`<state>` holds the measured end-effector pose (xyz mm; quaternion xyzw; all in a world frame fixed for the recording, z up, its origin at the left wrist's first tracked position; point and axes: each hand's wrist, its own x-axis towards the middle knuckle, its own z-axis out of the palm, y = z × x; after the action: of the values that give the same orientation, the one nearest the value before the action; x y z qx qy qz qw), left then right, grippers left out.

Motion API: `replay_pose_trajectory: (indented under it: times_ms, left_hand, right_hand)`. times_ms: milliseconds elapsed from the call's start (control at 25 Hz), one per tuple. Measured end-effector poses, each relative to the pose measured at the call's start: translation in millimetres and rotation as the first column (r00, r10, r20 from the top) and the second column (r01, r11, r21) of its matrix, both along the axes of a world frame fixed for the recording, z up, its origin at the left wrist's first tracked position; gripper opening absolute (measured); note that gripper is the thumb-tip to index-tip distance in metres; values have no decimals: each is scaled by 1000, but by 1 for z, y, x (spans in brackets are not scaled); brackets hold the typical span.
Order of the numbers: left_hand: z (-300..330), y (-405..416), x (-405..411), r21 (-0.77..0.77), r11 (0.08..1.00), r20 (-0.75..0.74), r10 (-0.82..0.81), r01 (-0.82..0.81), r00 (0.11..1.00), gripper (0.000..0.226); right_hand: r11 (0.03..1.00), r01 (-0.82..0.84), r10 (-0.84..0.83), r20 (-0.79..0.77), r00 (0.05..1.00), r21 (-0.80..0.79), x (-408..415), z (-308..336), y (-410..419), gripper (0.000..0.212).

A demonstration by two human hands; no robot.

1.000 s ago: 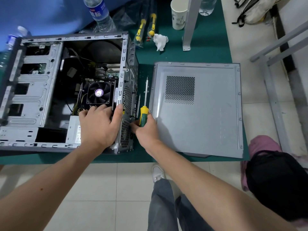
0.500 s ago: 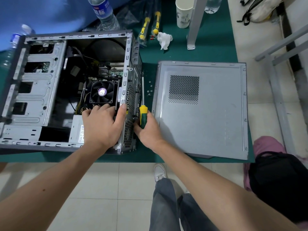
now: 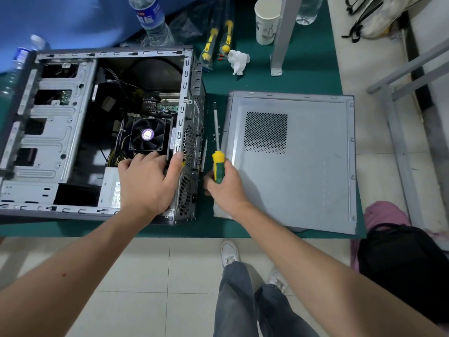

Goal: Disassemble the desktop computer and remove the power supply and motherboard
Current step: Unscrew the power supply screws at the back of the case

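Observation:
The open grey computer case (image 3: 60, 132) lies on its side on the green table. Inside it I see the black CPU fan (image 3: 147, 135) on the motherboard and, at the near corner, the silver power supply (image 3: 110, 188). My left hand (image 3: 150, 181) lies over the power supply, thumb hooked over the case's rear frame. My right hand (image 3: 224, 188) grips a yellow-and-green screwdriver (image 3: 217, 152), shaft pointing away from me, just right of the case's rear panel (image 3: 192, 152).
The removed side panel (image 3: 298, 166) lies flat to the right. Loose screws (image 3: 217, 136) sit between case and panel. Behind are two yellow-handled tools (image 3: 218, 35), a crumpled tissue (image 3: 239, 60), a paper cup (image 3: 267, 19), water bottles (image 3: 149, 18) and a metal post (image 3: 281, 35).
My right hand has drawn the screwdriver a little right, away from the rear panel. My left hand stays on the case's near corner.

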<state>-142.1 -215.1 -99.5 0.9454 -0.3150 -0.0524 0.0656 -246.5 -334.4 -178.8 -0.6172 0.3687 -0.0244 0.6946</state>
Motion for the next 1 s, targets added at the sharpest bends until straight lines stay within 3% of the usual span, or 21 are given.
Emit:
replay_pose_trajectory:
  times_ms: [240,400,1000]
  left_hand:
    - [2,-1,1,-5,1000,-4,-6,6,1000,70]
    - [3,-1,0,-2,1000,-6,-15,15,1000,72]
    - [4,-1,0,9,1000,-17,-25,26,1000,76]
  right_hand:
    - [973,-170,173,-7,985,157,-75,8,-45,26]
    - [964,-178,172,47,984,199,-103,12,-56,27]
    - [939,-230,235,10,972,255,-102,10,-67,28]
